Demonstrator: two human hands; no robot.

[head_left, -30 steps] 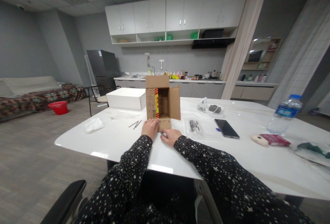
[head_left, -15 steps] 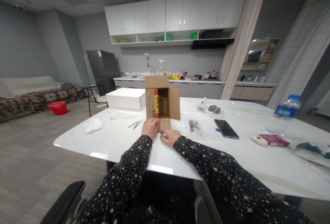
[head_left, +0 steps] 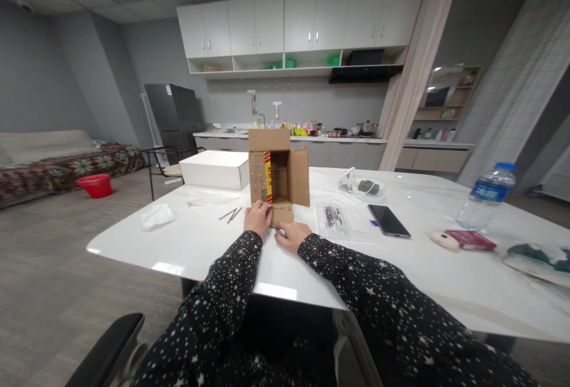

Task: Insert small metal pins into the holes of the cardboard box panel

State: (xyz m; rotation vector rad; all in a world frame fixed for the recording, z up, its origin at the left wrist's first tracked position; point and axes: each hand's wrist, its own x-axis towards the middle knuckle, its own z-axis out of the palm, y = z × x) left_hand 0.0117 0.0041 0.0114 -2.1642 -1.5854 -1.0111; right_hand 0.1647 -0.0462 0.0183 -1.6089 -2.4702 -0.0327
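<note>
The largest thing before me is the white worktop (head_left: 191, 241); its near edge runs close below my wrists, so my sleeves have little depth to draw back over. On the far left stands the white box (head_left: 212, 174), its right side just beside the cardboard box (head_left: 280, 176); that one stands upright straight ahead, mouth towards me, top flap up, right flap swung out, so I judge sideways moves tighter on the left. My left hand (head_left: 258, 218) lies at its lower left front, fingers bent and close together, touching the cardboard; my right hand (head_left: 293, 237) rests at the near end of the lower flap (head_left: 282, 216), thumb and forefinger narrow; something small and dark shows at their tips, but I cannot tell whether either hand grips anything. To handle this flap well, I would brace with the left and press gently with the right, since cardboard likely bends and slides; the clear plastic case (head_left: 342, 224) and the phone (head_left: 388, 221) limit my right elbow; the thin rods (head_left: 234, 215) lie left of my knuckles; smallest are the dark dots (head_left: 281, 208) across the flap, too small to make out.
</note>
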